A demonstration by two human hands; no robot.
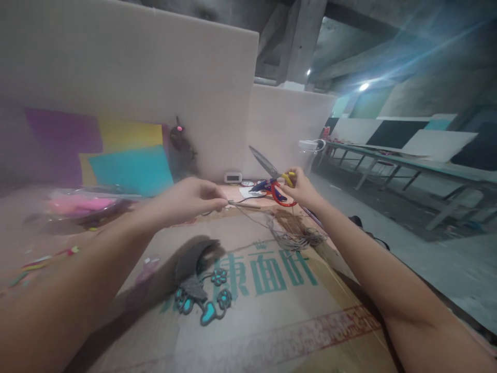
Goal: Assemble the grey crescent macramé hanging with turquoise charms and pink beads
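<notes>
My left hand (196,198) is pinched shut on the end of a thin brown cord (244,205) above a flattened cardboard sheet (279,311). The cord trails down to a loose tangle of string (297,237) lying on the cardboard. My right hand (300,187) grips a pair of scissors (272,175) with red and yellow handles, its blades pointing up and to the left, close to the cord's free end. A dark cut-out shape with teal flower pieces (204,292) lies on the cardboard nearer to me.
Purple, yellow and teal sheets (128,166) lean against a pale partition board (147,77) at the left. A pink item in clear plastic (77,204) lies at the far left. Long tables (407,166) stand at the right beyond a bare concrete floor.
</notes>
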